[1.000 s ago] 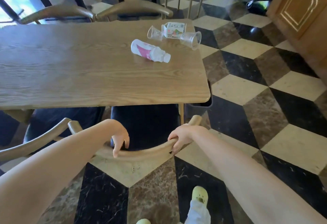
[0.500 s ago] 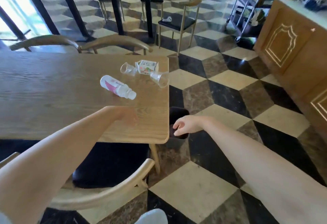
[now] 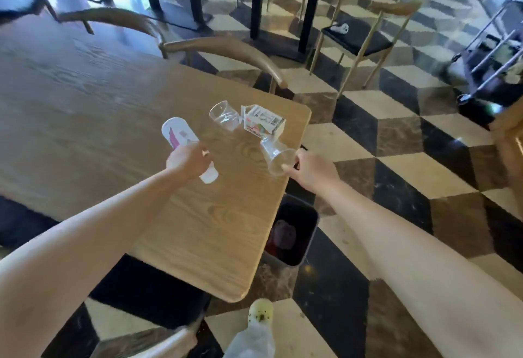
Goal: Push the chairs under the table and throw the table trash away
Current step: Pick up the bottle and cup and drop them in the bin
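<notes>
On the wooden table (image 3: 85, 120), near its right end, lies the trash. My left hand (image 3: 188, 161) is closed around the middle of a white bottle with a pink label (image 3: 178, 135). My right hand (image 3: 311, 171) pinches the rim of a clear plastic cup (image 3: 276, 156) lying on its side at the table edge. A second clear cup (image 3: 225, 114) and a small milk carton (image 3: 263, 120) lie just beyond. The near chair (image 3: 147, 287) has its dark seat under the table, its wooden backrest at the bottom edge.
A dark trash bin (image 3: 294, 233) stands on the checkered floor right beside the table's right edge, below my right arm. Two wooden chair backs (image 3: 226, 49) line the far side. Another chair (image 3: 365, 32), a second table and a metal cart (image 3: 492, 55) stand farther off.
Both hands left the near chair's backrest and reached over the table. My left hand closed on the bottle and my right took the cup's rim. The view moved right, revealing the bin.
</notes>
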Available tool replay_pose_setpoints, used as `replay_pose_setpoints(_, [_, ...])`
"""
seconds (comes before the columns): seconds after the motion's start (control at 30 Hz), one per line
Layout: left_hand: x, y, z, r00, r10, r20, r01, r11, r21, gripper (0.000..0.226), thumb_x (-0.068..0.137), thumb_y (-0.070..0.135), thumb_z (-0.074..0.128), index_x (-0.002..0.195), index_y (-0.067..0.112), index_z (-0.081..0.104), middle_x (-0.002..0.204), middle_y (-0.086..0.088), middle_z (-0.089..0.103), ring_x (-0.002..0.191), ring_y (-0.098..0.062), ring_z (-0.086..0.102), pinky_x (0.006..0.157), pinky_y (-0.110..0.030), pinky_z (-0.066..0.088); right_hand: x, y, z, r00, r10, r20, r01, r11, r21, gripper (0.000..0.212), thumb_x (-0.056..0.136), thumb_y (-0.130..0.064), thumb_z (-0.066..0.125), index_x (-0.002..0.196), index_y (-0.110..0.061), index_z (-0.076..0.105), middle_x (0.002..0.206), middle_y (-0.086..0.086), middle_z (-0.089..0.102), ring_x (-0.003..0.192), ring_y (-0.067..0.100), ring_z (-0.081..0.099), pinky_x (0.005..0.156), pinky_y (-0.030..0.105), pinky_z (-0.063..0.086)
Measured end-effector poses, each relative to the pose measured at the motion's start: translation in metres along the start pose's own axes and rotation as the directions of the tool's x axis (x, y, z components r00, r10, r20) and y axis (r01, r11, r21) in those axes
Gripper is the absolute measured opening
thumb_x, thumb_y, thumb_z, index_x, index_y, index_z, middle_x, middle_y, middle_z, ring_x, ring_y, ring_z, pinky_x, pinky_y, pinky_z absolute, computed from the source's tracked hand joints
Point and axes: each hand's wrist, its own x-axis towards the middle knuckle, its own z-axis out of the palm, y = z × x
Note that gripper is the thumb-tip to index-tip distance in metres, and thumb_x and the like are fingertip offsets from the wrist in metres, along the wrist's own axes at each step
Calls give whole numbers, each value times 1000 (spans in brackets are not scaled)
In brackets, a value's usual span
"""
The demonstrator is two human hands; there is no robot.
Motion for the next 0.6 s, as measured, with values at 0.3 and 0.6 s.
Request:
replay_pose_setpoints(0.3, [47, -4, 25, 839, -515, -174, 500, 857, -124, 80, 85, 51, 55, 144, 7, 22, 140, -24, 31, 124, -43, 36, 101, -49, 35, 93, -5, 21, 996, 34, 79, -27, 996, -90, 90, 85, -72, 31, 140, -1, 30, 138, 18, 44, 125, 34, 42, 94, 44, 38])
replay_pose_setpoints(0.6, [49, 18, 48, 703, -706, -82, 600, 652, -463, 79, 77, 43, 63, 139, 9, 27, 134, -19, 42, 124, -36, 43, 99, -46, 41, 126, -4, 42, 959, -59, 278, 35, 995, 89, 83, 82, -51, 50, 145, -6, 20, 129, 15, 52, 111, 33, 55, 76, 39, 42])
